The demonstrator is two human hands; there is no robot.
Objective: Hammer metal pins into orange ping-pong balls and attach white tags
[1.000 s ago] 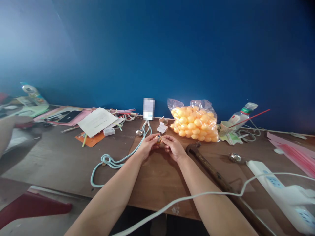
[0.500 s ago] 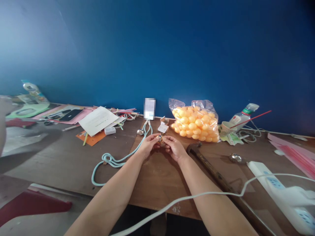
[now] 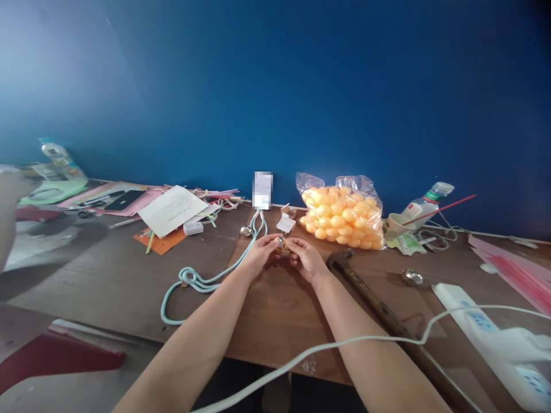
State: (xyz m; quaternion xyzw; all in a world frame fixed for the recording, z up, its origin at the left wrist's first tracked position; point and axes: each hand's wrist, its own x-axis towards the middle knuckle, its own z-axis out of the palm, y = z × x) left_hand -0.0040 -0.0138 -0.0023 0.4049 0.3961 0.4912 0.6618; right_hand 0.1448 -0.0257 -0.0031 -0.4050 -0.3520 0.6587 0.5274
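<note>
Near the far middle of the table, my left hand pinches a small shiny silver and gold round piece between thumb and fingers. From the other side, my right hand has its thumb and fingertips closed at the piece's edge. Its exact kind is too small to make out, and fingers hide part of it. Just beyond the hands lies a small white card. To the left of them rests a shiny silver piece, beside a light blue cord that runs to a blurred card holder against the wall.
A clear bag of orange balls stands behind my right hand. Right of my forearm lie a dark wooden cane, another silver piece and a power strip. A white cable crosses my forearm. Another person's arm shows at left.
My hands stay in almost the same place, and the shiny piece between them seems slightly turned, with more of its gold edge showing. The other person's arm at the far left has shifted slightly right.
</note>
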